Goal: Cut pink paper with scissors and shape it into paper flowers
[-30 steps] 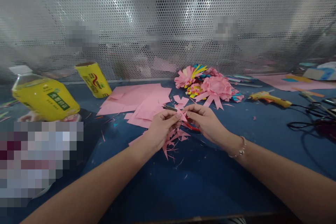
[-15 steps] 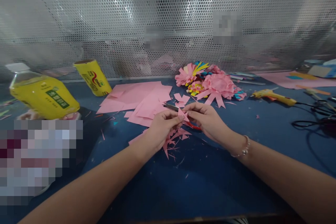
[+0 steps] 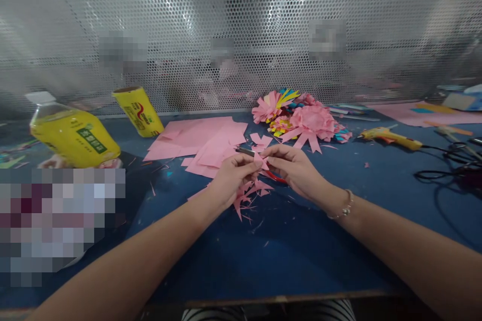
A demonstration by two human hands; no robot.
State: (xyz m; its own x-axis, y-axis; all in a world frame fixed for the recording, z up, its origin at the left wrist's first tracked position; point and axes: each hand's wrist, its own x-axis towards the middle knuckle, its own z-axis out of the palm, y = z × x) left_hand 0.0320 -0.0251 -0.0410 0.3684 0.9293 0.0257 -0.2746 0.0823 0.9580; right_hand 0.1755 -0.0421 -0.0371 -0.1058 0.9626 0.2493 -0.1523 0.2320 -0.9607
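Observation:
Between my two hands is a small piece of pink paper (image 3: 260, 161). My left hand (image 3: 236, 176) pinches its left side, and my right hand (image 3: 291, 166) pinches its right side. Beneath the hands lies a pair of scissors with red handles (image 3: 276, 177), its blades pointing to the left and partly covered. Pink paper scraps (image 3: 248, 195) are scattered just below my fingers. Behind my left hand, pink paper sheets (image 3: 199, 133) overlap on the blue table (image 3: 286, 261). Notched pink pieces (image 3: 260, 141) rest a little beyond the fingertips.
Paper flowers (image 3: 301, 119) are heaped at the back. A yellow glue gun (image 3: 393, 138) with a black cord lies at right. At left stand a yellow tube (image 3: 139, 113) and a bottle of yellow liquid (image 3: 77, 135). A perforated metal panel (image 3: 241, 20) closes off the back.
Both hands keep their pinch on the small pink paper, with only slight finger movement. The view has shifted a little, and the table's front edge shows more.

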